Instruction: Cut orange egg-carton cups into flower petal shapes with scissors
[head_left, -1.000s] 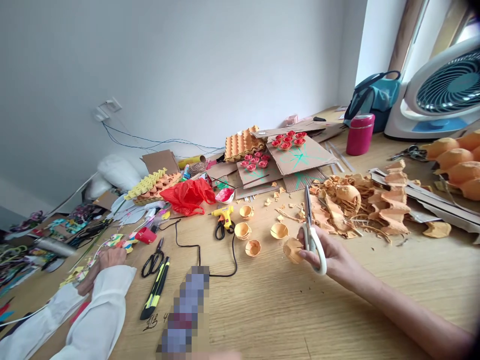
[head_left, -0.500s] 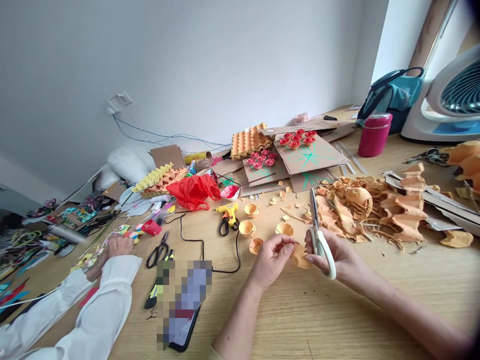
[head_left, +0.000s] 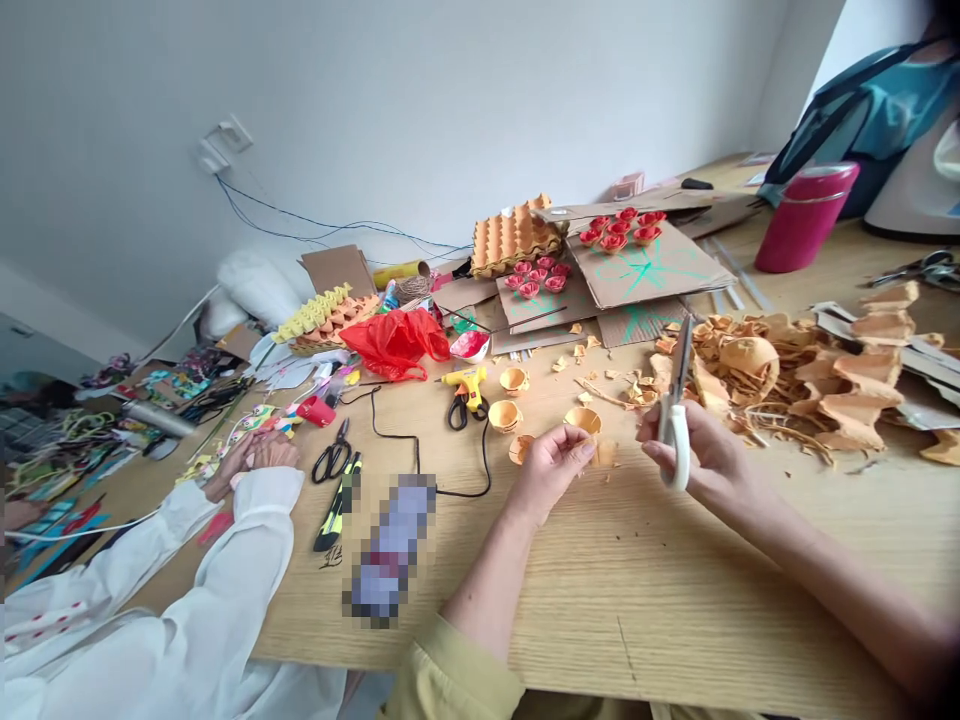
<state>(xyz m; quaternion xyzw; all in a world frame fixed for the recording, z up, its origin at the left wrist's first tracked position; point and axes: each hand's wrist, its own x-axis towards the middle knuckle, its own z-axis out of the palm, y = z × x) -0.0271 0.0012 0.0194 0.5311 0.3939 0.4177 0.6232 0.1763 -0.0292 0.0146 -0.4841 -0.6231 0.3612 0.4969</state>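
Note:
My left hand (head_left: 553, 472) is closed in a pinch, with a small blurred piece of orange egg carton (head_left: 603, 453) at its fingertips. My right hand (head_left: 701, 455) is wrapped round white-handled scissors (head_left: 679, 425), whose blades point up and away from me. A gap separates the two hands. Just beyond my left hand stands an egg-carton cup (head_left: 583, 421). More cut cups (head_left: 505, 416) sit to its left, one partly hidden by the hand. Past the scissors lies a heap of torn egg-carton scraps (head_left: 739, 375).
A yellow glue gun (head_left: 466, 385), black scissors (head_left: 331, 462), a cutter knife (head_left: 339, 505) and a blurred-out phone (head_left: 394, 550) lie to the left. There a co-worker's hands (head_left: 259, 458) work. Cardboard with red flowers (head_left: 652, 265) and a pink canister (head_left: 806, 218) stand behind.
My right hand with the scissors has moved away from the egg-carton piece, which both hands were at before. The view has shifted, and less of the piece shows now.

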